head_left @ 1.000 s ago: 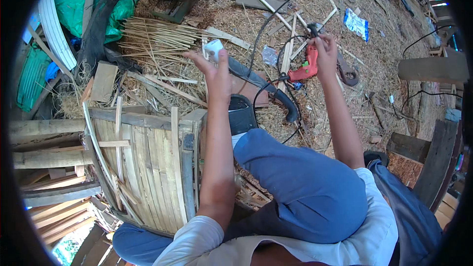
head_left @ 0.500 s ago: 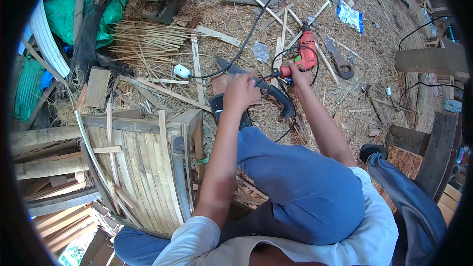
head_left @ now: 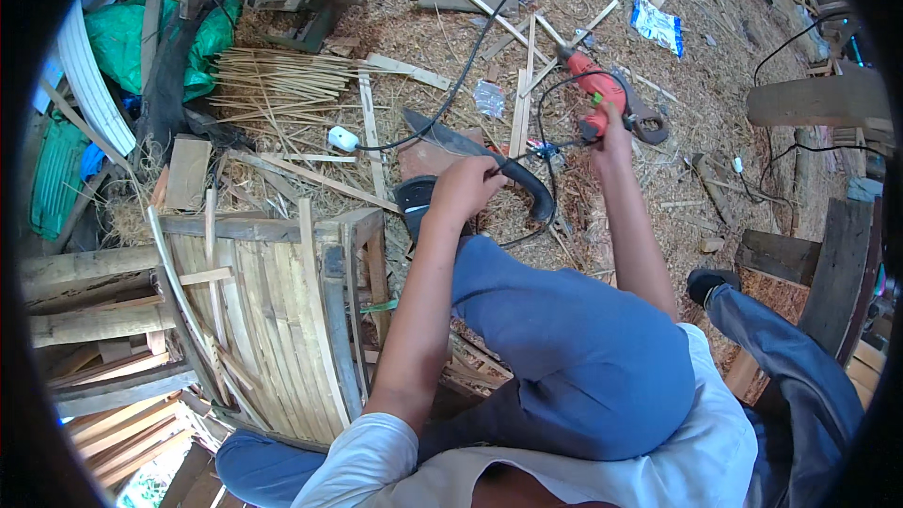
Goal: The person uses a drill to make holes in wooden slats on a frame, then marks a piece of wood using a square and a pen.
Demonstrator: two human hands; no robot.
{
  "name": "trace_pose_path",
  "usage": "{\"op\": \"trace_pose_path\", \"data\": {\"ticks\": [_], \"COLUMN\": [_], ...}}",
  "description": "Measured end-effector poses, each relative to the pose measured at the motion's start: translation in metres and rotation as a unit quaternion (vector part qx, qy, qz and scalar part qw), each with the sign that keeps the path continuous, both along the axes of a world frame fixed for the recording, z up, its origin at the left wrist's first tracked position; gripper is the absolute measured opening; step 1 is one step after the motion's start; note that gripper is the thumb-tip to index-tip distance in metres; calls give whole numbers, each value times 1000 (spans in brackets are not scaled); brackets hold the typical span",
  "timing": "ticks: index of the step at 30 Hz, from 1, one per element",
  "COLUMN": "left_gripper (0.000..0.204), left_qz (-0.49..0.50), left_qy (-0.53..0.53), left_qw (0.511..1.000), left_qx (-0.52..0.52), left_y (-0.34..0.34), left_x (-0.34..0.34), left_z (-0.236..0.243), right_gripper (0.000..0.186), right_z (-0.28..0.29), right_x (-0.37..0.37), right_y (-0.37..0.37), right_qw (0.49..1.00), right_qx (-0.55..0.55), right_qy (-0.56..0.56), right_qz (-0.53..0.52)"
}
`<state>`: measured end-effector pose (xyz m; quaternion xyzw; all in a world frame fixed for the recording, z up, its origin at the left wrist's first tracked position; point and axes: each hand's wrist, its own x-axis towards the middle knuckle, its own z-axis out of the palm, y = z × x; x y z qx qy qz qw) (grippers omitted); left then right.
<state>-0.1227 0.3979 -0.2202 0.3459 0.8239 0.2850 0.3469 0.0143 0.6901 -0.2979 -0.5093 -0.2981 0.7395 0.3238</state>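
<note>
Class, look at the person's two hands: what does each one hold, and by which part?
The right hand grips the red power drill by its handle. The left hand closes on the black cable near the big knife.

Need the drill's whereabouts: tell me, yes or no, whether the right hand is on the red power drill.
Yes, the right hand is closed around the handle of the red power drill over the straw-covered ground.

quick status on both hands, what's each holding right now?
Left hand: closed on the black cable.
Right hand: closed on the red power drill.
</note>
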Motion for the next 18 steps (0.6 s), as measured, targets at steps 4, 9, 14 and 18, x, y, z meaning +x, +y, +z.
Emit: {"op": "trace_pose_path", "data": {"ticks": [4, 9, 14, 18], "left_gripper": [27, 21, 25, 25], "left_qz": [-55, -120, -122, -144], "left_qy": [-59, -120, -240, -231], "left_qw": [995, 981, 947, 953], "left_qx": [56, 95, 176, 130], "left_y": [-8, 1, 21, 35], "left_x": [2, 13, 21, 29], "left_z": [32, 67, 112, 133], "right_gripper": [23, 28, 16, 17], "right_z": [58, 140, 242, 330], "right_x": [36, 83, 111, 114], "right_y": [2, -8, -21, -50], "right_qw": [996, 987, 967, 934], "right_qx": [84, 161, 253, 353], "right_qy": [-2, -4, 17, 52], "right_qz": [13, -2, -32, -20]}}
